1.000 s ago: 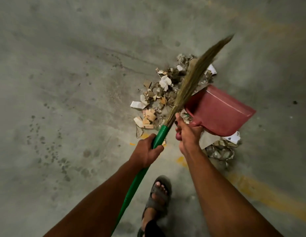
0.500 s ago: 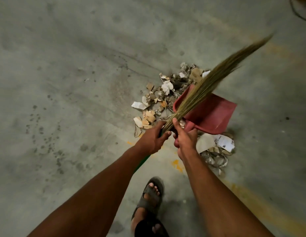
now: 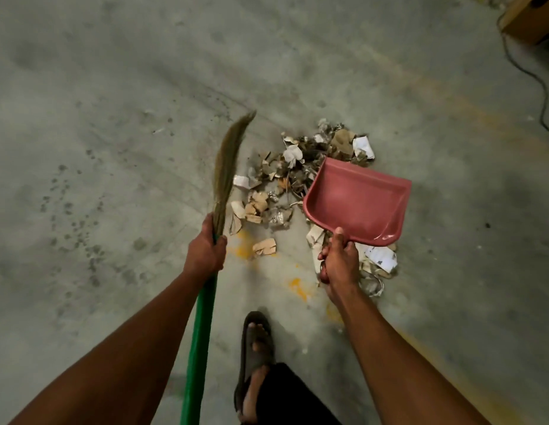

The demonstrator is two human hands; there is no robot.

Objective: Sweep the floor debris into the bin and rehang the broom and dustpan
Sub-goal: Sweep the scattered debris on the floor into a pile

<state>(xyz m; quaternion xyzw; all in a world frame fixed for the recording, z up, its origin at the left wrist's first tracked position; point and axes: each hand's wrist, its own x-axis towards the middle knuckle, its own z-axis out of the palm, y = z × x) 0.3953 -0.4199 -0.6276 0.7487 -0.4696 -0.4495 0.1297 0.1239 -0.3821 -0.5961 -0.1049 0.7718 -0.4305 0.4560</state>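
Observation:
My left hand (image 3: 205, 251) grips a broom (image 3: 228, 167) where its green handle meets the straw bristles; the bristles point up and away, left of the debris. My right hand (image 3: 340, 262) grips the handle of a red dustpan (image 3: 359, 200), held over the right side of the pile with its inside empty. The debris pile (image 3: 285, 176) of torn paper, cardboard bits and dry leaves lies on the concrete floor (image 3: 113, 118) between broom and dustpan. More scraps (image 3: 379, 262) lie under and behind the dustpan.
My sandalled foot (image 3: 256, 342) stands just behind the pile. Faded yellow paint marks (image 3: 297, 285) cross the floor. A cardboard box (image 3: 531, 16) and a dark cable (image 3: 540, 84) sit at the far right top.
The hands have separated: the broom swung from the right, over the dustpan, to the left of the pile. The dustpan shifted right and now faces up.

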